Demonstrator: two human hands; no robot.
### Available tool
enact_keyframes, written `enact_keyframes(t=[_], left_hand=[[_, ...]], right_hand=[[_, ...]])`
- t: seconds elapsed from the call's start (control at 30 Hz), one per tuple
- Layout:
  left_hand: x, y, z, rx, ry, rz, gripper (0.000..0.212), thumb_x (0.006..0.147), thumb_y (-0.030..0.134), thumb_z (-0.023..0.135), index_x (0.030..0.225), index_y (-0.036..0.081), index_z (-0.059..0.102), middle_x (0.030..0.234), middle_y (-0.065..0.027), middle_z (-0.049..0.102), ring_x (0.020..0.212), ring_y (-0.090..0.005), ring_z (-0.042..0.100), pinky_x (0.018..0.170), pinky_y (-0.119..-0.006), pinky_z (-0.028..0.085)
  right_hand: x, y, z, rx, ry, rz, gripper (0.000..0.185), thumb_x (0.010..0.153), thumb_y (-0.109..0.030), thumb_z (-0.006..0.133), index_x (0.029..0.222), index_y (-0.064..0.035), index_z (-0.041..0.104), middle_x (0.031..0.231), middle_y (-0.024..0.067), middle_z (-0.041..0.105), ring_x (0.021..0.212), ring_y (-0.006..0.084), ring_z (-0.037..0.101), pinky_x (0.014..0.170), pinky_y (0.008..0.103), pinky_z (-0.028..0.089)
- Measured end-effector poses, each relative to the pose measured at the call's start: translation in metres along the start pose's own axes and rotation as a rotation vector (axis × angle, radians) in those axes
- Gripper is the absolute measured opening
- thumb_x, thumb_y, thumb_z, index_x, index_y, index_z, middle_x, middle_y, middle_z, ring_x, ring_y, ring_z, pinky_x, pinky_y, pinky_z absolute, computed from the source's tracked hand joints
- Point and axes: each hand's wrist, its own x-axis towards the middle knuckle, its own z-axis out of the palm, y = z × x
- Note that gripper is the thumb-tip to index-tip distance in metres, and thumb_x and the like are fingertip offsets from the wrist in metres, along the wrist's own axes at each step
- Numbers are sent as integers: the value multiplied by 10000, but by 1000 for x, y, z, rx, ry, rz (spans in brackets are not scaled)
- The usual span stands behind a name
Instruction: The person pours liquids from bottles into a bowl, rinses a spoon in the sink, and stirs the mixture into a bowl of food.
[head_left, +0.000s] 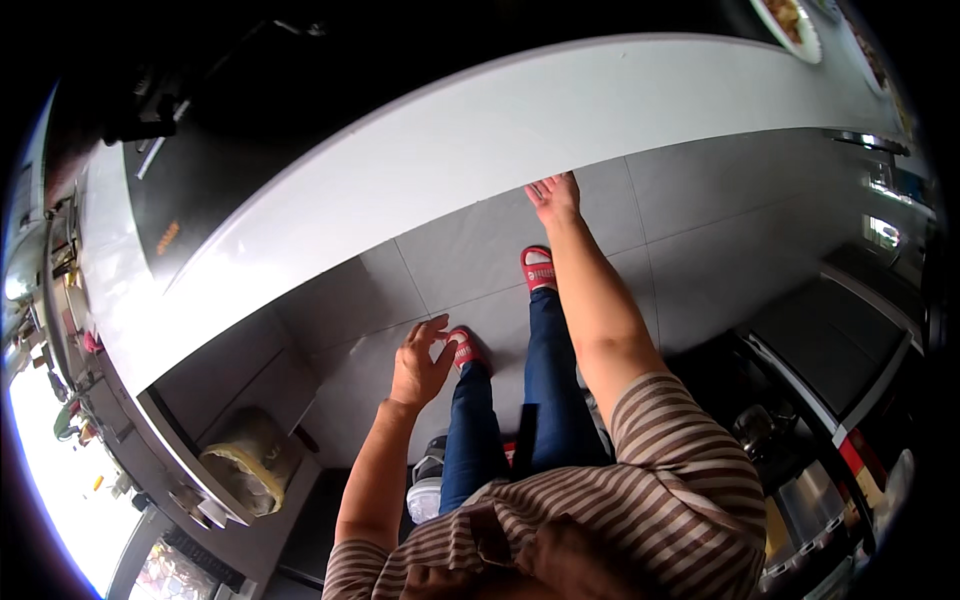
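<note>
My left hand (421, 364) hangs in the air in front of my body, empty, its thumb and fingers curved and apart. My right hand (556, 196) reaches forward to the front edge of a white countertop (525, 112). Its fingertips meet or pass under that edge and are partly hidden, so whether they hold or touch anything there does not show. Behind the white strip lies a black glass surface (225, 165), very dark in the picture.
A plate of food (808, 41) stands at the counter's far right. A bin with a yellowish liner (247, 472) is under the counter's left end. At right is a dark shelf rack (802, 420) with a clear container (806, 499). Red slippers (538, 270) stand on grey floor tiles (480, 232).
</note>
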Motion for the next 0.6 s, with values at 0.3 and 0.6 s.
enact_keyframes(t=[0.3, 0.6], left_hand=[[-14, -23, 48, -13, 28, -39, 360, 744, 24, 660, 1091, 12, 566, 980, -129, 626, 871, -225, 642, 746, -310, 518], [-12, -56, 57, -422, 58, -298, 324, 845, 75, 594, 1143, -32, 525, 1036, -141, 615, 905, -190, 626, 794, -290, 495]], right_hand=[[28, 13, 32, 746, -148, 44, 718, 885, -593, 328, 1212, 37, 438, 1255, 116, 459, 1217, 243, 396, 1055, 416, 312], [24, 30, 14, 626, -118, 45, 728, 904, -572, 241, 1158, 58, 503, 1242, 122, 497, 1164, 218, 454, 1086, 403, 235]])
